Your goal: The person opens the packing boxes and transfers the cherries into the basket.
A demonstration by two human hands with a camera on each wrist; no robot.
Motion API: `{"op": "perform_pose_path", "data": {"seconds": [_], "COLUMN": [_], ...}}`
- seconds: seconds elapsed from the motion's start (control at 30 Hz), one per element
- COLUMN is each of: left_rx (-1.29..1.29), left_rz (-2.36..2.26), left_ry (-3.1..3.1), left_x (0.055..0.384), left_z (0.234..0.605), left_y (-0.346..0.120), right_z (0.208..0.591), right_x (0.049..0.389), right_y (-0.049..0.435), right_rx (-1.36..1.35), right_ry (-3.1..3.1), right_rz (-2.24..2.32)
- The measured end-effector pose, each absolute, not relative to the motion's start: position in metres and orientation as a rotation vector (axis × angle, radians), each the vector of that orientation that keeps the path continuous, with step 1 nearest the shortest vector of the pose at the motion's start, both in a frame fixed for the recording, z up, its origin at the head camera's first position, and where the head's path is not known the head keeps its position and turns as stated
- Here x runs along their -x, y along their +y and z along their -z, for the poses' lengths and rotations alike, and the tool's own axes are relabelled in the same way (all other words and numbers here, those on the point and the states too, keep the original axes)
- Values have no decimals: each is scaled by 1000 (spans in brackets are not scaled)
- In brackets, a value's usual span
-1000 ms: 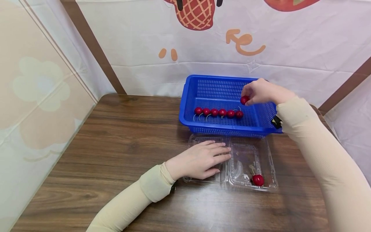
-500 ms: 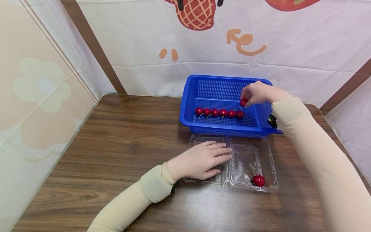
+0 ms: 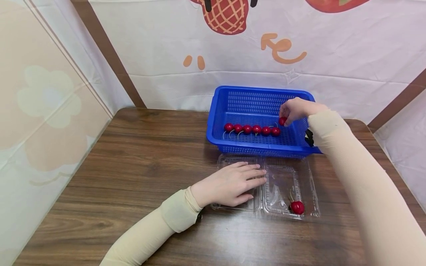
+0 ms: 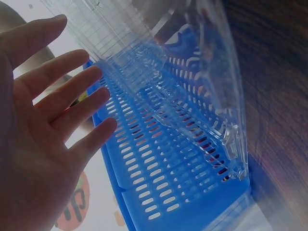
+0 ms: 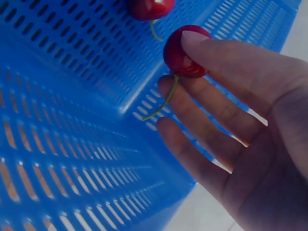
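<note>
A red cherry (image 5: 180, 55) with a green stem is pinched between the thumb and fingers of my right hand (image 3: 297, 110), inside the right part of the blue basket (image 3: 263, 147). Left of it, several cherries (image 3: 247, 129) lie in a straight row on the basket's floor. My left hand (image 3: 229, 184) lies with straight, spread fingers over the left half of the open clear plastic clamshell box (image 3: 287, 168). In the left wrist view the fingers (image 4: 77, 115) hold nothing. One stemmed cherry (image 3: 297, 207) sits in the box's right half, at the near corner.
The basket stands at the back of the brown wooden table (image 3: 139, 155), directly behind the clear box. A printed cloth (image 3: 166, 48) hangs behind the table. Wood surface stretches left of the box and in front of it.
My right hand has lowered a little into the basket with the cherry, closer to the right end of the row. The left hand stays in place.
</note>
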State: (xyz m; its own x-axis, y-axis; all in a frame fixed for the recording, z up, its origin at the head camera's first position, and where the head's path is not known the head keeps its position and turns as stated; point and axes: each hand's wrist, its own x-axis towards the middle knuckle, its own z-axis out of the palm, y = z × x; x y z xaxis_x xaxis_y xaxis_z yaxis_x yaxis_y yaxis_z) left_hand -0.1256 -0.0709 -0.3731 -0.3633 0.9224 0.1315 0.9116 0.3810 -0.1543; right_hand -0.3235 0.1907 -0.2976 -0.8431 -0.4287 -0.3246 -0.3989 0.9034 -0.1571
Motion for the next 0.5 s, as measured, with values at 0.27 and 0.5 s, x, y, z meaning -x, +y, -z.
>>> {"op": "perform_pose_path", "data": {"seconds": [0.27, 0.5], "left_rx": [1649, 1642], "left_rz": [-86, -97], "left_ry": [-2432, -2436], "left_x": [126, 125], "left_z": [372, 373], "left_y": [-71, -71], "right_z": [307, 317], "right_x": [329, 334], "right_y": [197, 202], "right_rx": [587, 615], "right_ry": [2683, 2654], "right_rz": [137, 182]}}
